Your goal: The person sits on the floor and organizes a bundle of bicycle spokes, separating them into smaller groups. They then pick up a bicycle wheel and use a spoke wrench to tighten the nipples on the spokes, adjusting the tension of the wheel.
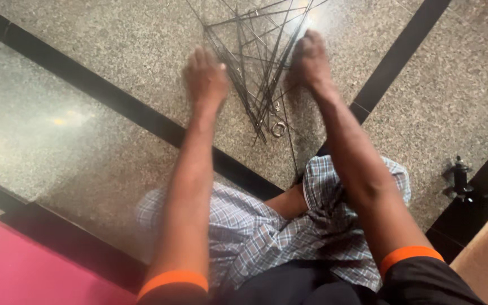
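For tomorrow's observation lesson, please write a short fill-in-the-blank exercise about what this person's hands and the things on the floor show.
1. Both hands, the left hand and the right hand, reach down to a heap of thin metal ____ lying on the floor.
2. The floor is speckled stone crossed by ____ stripes.
3. A small metal ring lies at the near end of the rods, between the two ____.
4. Each short sleeve ends in an ____ band.

Missing words: rods; black; arms; orange
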